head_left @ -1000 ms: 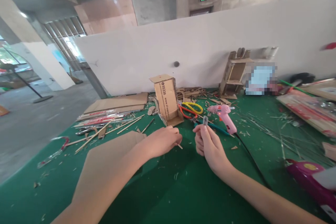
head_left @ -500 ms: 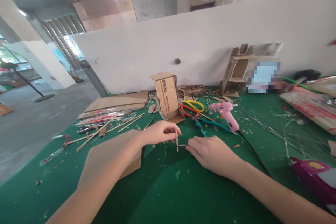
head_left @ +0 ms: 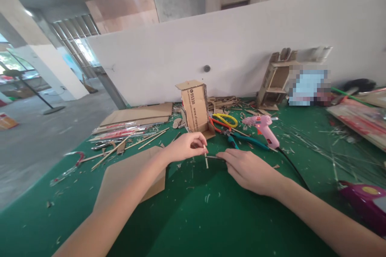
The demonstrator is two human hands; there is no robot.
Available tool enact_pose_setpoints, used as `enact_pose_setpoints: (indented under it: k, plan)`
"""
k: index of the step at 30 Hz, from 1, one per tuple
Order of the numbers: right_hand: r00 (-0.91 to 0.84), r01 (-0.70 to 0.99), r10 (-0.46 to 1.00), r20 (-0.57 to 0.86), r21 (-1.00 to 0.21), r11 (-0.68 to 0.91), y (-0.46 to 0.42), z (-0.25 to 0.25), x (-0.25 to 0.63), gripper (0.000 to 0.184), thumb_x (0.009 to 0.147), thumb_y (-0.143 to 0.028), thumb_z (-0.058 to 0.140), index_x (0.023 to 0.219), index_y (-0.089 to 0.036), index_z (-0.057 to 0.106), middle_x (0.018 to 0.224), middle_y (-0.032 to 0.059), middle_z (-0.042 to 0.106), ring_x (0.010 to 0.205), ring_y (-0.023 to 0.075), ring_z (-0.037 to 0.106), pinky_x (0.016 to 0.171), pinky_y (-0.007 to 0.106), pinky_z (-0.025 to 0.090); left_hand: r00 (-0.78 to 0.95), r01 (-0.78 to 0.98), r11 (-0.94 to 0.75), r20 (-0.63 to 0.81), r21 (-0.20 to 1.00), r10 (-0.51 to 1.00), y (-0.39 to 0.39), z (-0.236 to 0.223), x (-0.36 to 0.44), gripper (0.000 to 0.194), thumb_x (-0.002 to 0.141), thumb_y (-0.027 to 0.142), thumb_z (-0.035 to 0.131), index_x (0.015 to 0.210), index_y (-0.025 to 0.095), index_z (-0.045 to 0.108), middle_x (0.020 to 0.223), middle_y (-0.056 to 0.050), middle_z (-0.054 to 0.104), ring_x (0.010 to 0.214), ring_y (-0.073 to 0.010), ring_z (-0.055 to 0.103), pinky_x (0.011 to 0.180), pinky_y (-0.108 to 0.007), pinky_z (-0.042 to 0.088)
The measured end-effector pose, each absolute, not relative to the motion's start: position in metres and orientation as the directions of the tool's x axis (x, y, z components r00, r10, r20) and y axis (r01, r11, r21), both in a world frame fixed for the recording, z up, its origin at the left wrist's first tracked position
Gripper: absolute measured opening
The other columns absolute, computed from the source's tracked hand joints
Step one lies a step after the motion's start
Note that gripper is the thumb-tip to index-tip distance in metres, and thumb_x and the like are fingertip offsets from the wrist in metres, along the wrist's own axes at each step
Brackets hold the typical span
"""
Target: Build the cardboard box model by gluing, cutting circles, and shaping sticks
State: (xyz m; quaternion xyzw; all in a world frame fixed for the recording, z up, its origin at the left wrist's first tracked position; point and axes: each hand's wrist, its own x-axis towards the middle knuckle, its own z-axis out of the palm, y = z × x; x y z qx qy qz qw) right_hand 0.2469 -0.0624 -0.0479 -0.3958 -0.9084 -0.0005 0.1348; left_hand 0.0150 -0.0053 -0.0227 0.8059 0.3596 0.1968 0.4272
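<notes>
Between thumb and fingertips, my left hand [head_left: 188,146] pinches a short thin wooden stick [head_left: 206,162] that points downward. My right hand [head_left: 249,168] is closed around a slim grey metal tool, like a craft knife [head_left: 213,157]; its handle is hidden in my fingers. The tool's tip reaches the stick from the right and seems to touch it. Just behind my left hand stands a cardboard box structure [head_left: 195,106] with printed lettering. A flat cardboard sheet [head_left: 132,176] lies under my left forearm.
A pink glue gun [head_left: 265,128] with a black cord lies right of teal-handled pliers [head_left: 251,140] and scissors with orange and yellow handles [head_left: 224,120]. Wooden sticks [head_left: 111,154] lie at left. A cardboard shelf [head_left: 273,82] leans by the white partition. Scraps dot the green table [head_left: 217,221].
The view has shifted slightly, moving things a little to the right. My hands stay close together, with the tool still at the stick; the tool now lies a bit higher along it.
</notes>
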Motion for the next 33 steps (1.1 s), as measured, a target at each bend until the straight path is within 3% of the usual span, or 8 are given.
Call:
enact_pose_setpoints:
  k: [3, 6, 13, 19, 22, 24, 27, 33]
  plan:
    - [-0.644, 0.683, 0.732, 0.223, -0.264, 0.681, -0.063, -0.047, 0.256, 0.043, 0.09, -0.012, 0.032, 0.129, -0.017, 0.049, 0.107, 0.0103, 0.062, 0.088, 0.0171, 0.061, 0.074, 0.03, 0.048, 0.634, 0.392, -0.366, 0.04, 0.844, 0.772, 0.001, -0.026, 0.011, 0.016, 0.084, 0.029, 0.056, 0.094, 0.017, 0.052, 0.092, -0.008, 0.069, 0.089, -0.0177, 0.066, 0.08, -0.033, 0.05]
    - [-0.673, 0.636, 0.716, 0.186, -0.349, 0.689, -0.06, -0.051, 0.263, 0.045, 0.091, -0.012, 0.031, 0.132, -0.02, 0.048, 0.1, 0.0082, 0.064, 0.083, 0.0159, 0.062, 0.072, 0.029, 0.05, 0.618, 0.371, -0.362, 0.063, 0.855, 0.784, 0.007, -0.026, 0.008, 0.016, 0.084, 0.026, 0.056, 0.095, 0.015, 0.055, 0.092, -0.009, 0.069, 0.09, -0.0175, 0.066, 0.082, -0.034, 0.05]
    - [-0.61, 0.651, 0.763, 0.216, -0.412, 0.637, -0.059, -0.052, 0.259, 0.037, 0.091, -0.03, 0.045, 0.126, -0.026, 0.056, 0.1, 0.0055, 0.068, 0.086, 0.0196, 0.064, 0.074, 0.032, 0.051, 0.6, 0.36, -0.368, 0.089, 0.858, 0.795, 0.01, -0.031, 0.009, 0.013, 0.082, 0.022, 0.056, 0.093, 0.015, 0.056, 0.088, -0.008, 0.069, 0.085, -0.0165, 0.065, 0.077, -0.032, 0.051]
    - [-0.618, 0.688, 0.781, 0.086, -0.422, 0.59, -0.067, -0.05, 0.262, 0.065, 0.081, -0.005, 0.038, 0.143, -0.023, 0.033, 0.118, 0.0078, 0.06, 0.101, 0.0168, 0.06, 0.085, 0.029, 0.049, 0.591, 0.343, -0.352, 0.091, 0.871, 0.801, 0.01, -0.032, 0.009, 0.015, 0.083, 0.024, 0.056, 0.095, 0.015, 0.056, 0.09, -0.009, 0.069, 0.083, -0.0165, 0.065, 0.075, -0.032, 0.051]
    - [-0.657, 0.658, 0.749, 0.086, -0.419, 0.625, -0.07, -0.053, 0.263, 0.069, 0.081, -0.003, 0.034, 0.146, -0.025, 0.025, 0.108, 0.0066, 0.065, 0.086, 0.0144, 0.063, 0.075, 0.027, 0.051, 0.612, 0.348, -0.349, 0.071, 0.87, 0.788, 0.009, -0.03, 0.008, 0.015, 0.083, 0.024, 0.055, 0.095, 0.015, 0.056, 0.092, -0.009, 0.069, 0.084, -0.0166, 0.065, 0.077, -0.033, 0.051]
    - [-0.681, 0.648, 0.72, 0.136, -0.346, 0.679, -0.071, -0.054, 0.264, 0.07, 0.08, -0.003, 0.036, 0.146, -0.024, 0.025, 0.097, 0.006, 0.068, 0.074, 0.0141, 0.063, 0.065, 0.025, 0.05, 0.613, 0.354, -0.339, 0.058, 0.871, 0.788, 0.009, -0.029, 0.008, 0.015, 0.083, 0.024, 0.055, 0.095, 0.015, 0.056, 0.092, -0.009, 0.069, 0.085, -0.0168, 0.066, 0.079, -0.035, 0.051]
    - [-0.681, 0.687, 0.693, 0.239, -0.12, 0.717, -0.071, -0.053, 0.262, 0.059, 0.082, -0.007, 0.041, 0.139, -0.022, 0.038, 0.082, 0.0053, 0.068, 0.062, 0.014, 0.06, 0.056, 0.024, 0.043, 0.614, 0.37, -0.335, 0.042, 0.866, 0.788, 0.007, -0.028, 0.01, 0.016, 0.083, 0.024, 0.055, 0.096, 0.015, 0.056, 0.095, -0.009, 0.069, 0.088, -0.017, 0.065, 0.081, -0.035, 0.051]
    - [-0.59, 0.807, 0.759, 0.274, 0.184, 0.561, -0.067, -0.053, 0.249, 0.032, 0.093, -0.026, 0.042, 0.123, -0.028, 0.051, 0.065, 0.0001, 0.063, 0.046, 0.0119, 0.053, 0.044, 0.027, 0.018, 0.617, 0.387, -0.383, 0.073, 0.839, 0.783, 0.003, -0.028, 0.014, 0.014, 0.082, 0.023, 0.056, 0.094, 0.016, 0.056, 0.09, -0.007, 0.068, 0.083, -0.0155, 0.065, 0.078, -0.032, 0.052]
